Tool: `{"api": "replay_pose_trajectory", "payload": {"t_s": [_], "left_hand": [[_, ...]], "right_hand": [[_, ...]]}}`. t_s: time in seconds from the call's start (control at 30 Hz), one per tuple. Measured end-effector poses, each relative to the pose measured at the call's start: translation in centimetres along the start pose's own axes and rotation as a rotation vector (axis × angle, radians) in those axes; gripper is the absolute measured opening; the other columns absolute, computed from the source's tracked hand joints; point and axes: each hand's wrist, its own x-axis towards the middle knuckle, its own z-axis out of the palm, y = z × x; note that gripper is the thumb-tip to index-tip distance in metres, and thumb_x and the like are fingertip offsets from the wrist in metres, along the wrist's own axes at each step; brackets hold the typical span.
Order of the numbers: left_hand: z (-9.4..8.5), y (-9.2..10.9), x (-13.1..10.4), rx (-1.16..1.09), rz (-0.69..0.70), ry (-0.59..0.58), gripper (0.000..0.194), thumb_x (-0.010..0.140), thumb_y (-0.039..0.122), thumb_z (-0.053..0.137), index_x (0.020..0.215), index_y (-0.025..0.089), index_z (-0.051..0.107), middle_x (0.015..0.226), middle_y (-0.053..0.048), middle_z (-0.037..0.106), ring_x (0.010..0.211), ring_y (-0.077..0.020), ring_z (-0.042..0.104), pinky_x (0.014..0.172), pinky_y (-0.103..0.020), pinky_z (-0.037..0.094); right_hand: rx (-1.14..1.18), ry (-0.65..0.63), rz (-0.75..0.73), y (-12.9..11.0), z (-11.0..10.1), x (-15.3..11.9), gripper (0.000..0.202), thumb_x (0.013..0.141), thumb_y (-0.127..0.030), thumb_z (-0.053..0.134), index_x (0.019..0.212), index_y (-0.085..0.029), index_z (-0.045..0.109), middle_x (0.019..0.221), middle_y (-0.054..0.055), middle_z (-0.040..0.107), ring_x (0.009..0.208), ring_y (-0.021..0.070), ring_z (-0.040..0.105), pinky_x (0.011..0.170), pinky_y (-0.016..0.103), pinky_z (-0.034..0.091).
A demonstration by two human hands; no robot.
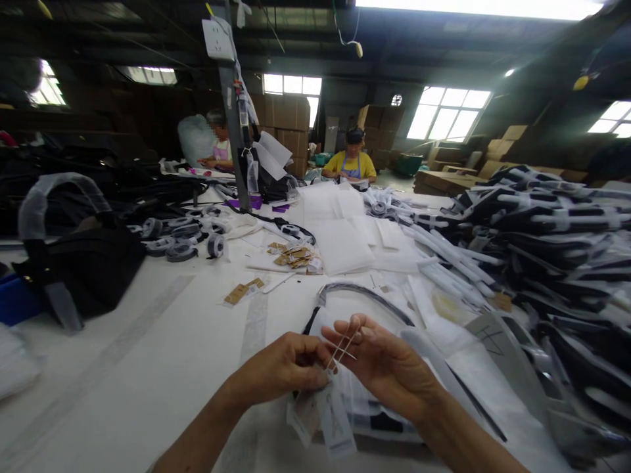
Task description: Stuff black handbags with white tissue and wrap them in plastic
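Observation:
Near the table's front edge, my left hand [290, 368] pinches the tags [338, 420] by their top, where white strings come out. My right hand [389, 361], fingertips together, holds the thin white string [345, 348] stretched up from the tags in a loop. Under both hands lies a bag wrapped in white film [365, 394], its wrapped strap [369, 289] arching behind them. The hands and tags hide part of the bag.
Brown tags [293, 255] and white sheets [340, 243] lie ahead on the table [162, 368]. Rolled straps [182, 249] and a black handbag [89, 269] are at left. Wrapped bags [557, 223] are piled at right. Two people sit beyond, near a post [235, 131].

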Motion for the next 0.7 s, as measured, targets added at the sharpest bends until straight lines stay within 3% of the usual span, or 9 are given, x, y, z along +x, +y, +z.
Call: {"api": "replay_pose_trajectory", "payload": {"t_s": [0.07, 0.13, 0.23, 0.3, 0.33, 0.43, 0.53, 0.7], "left_hand": [[-0.1, 0.2, 0.8, -0.085, 0.063, -0.025, 0.023, 0.076, 0.034, 0.073, 0.092, 0.017, 0.070, 0.083, -0.001, 0.065, 0.070, -0.0119, 0.054, 0.066, -0.023, 0.041], [-1.0, 0.5, 1.8, -0.059, 0.096, 0.009, 0.025, 0.080, 0.035, 0.070, 0.097, 0.017, 0.070, 0.092, -0.004, 0.068, 0.080, -0.0165, 0.060, 0.075, -0.027, 0.046], [-3.8, 0.1, 4.0, 0.351, 0.091, 0.292, 0.023, 0.090, 0.032, 0.054, 0.102, 0.019, 0.068, 0.097, -0.005, 0.070, 0.092, -0.0203, 0.064, 0.085, -0.032, 0.048], [-6.0, -1.4, 6.0, 0.745, 0.060, 0.521, 0.023, 0.090, 0.021, 0.049, 0.104, 0.019, 0.068, 0.105, -0.008, 0.070, 0.102, -0.0228, 0.062, 0.094, -0.038, 0.045], [-6.9, -2.4, 7.1, 0.869, 0.041, 0.577, 0.025, 0.088, 0.015, 0.050, 0.104, 0.019, 0.068, 0.109, -0.009, 0.069, 0.107, -0.0248, 0.060, 0.099, -0.041, 0.041], [-8.5, -5.6, 9.8, 0.980, 0.023, 0.556, 0.034, 0.079, 0.004, 0.055, 0.105, 0.021, 0.070, 0.117, -0.011, 0.067, 0.121, -0.0286, 0.053, 0.108, -0.049, 0.031], [-8.8, -8.0, 11.6, 1.006, 0.030, 0.515, 0.034, 0.081, 0.011, 0.061, 0.110, 0.027, 0.070, 0.133, -0.010, 0.059, 0.135, -0.0303, 0.041, 0.114, -0.055, 0.019], [-8.7, -9.3, 12.7, 0.973, 0.051, 0.485, 0.039, 0.087, 0.026, 0.062, 0.125, 0.035, 0.061, 0.141, -0.005, 0.054, 0.138, -0.0268, 0.039, 0.116, -0.057, 0.013]], "right_hand": [[0.018, 0.057, -0.051, -0.4, 0.3, 0.6, 0.022, 0.070, -0.018, 0.081, 0.088, -0.021, 0.070, 0.086, -0.001, 0.071, 0.086, 0.0142, 0.066, 0.087, 0.030, 0.050], [-0.031, 0.132, -0.060, -1.5, 0.0, 1.7, 0.025, 0.069, -0.020, 0.082, 0.090, -0.020, 0.069, 0.073, -0.005, 0.065, 0.061, 0.0066, 0.058, 0.067, 0.022, 0.051], [-0.268, 0.227, 0.014, -3.8, -1.9, 4.7, 0.026, 0.072, -0.023, 0.079, 0.094, -0.016, 0.068, 0.067, -0.005, 0.059, 0.045, 0.0027, 0.042, 0.042, 0.015, 0.037], [-0.479, 0.302, 0.126, -5.1, -3.9, 7.4, 0.022, 0.075, -0.021, 0.073, 0.095, -0.015, 0.066, 0.067, -0.004, 0.060, 0.042, 0.0029, 0.040, 0.036, 0.014, 0.030], [-0.568, 0.340, 0.198, -5.4, -4.9, 8.8, 0.017, 0.078, -0.019, 0.069, 0.094, -0.014, 0.065, 0.066, -0.003, 0.061, 0.042, 0.0035, 0.041, 0.036, 0.014, 0.031], [-0.705, 0.395, 0.421, -5.3, -7.9, 12.6, 0.004, 0.080, -0.012, 0.059, 0.082, -0.013, 0.061, 0.062, 0.000, 0.062, 0.040, 0.0059, 0.045, 0.038, 0.017, 0.041], [-0.710, 0.337, 0.569, -4.6, -9.9, 15.1, 0.005, 0.080, -0.010, 0.055, 0.078, -0.012, 0.060, 0.060, 0.003, 0.064, 0.038, 0.0080, 0.047, 0.041, 0.022, 0.048], [-0.652, 0.146, 0.701, -4.2, -11.7, 16.6, 0.012, 0.078, -0.015, 0.053, 0.070, -0.012, 0.060, 0.049, -0.002, 0.057, 0.033, 0.0053, 0.040, 0.037, 0.016, 0.042]]}}
